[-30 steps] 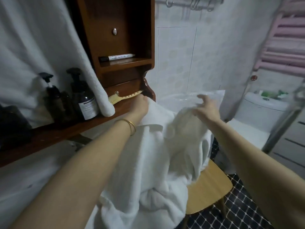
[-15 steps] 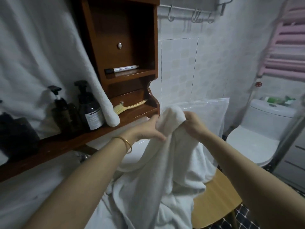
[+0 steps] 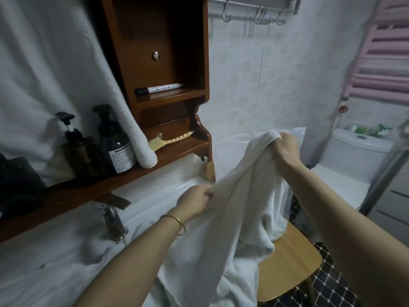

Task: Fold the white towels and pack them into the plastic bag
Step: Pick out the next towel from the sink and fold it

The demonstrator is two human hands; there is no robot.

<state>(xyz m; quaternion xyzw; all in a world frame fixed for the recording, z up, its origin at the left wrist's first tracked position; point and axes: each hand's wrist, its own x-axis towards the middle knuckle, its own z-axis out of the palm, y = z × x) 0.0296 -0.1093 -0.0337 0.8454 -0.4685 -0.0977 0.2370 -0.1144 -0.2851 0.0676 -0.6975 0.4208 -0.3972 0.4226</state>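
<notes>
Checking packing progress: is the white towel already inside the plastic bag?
No, the left hand and right hand grip the white towel up in front of the plastic bag, not inside it.

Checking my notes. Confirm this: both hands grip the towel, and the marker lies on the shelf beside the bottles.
Wrong: the head view shows the marker on a higher shelf, not beside the bottles. The left hand and right hand grip the towel.

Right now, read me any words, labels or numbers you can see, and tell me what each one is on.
Nothing here reads clearly.
White label on the dark pump bottle: lines of print, too blurred to read.
Marker on the wooden shelf: print along its barrel, too small to read.
</notes>
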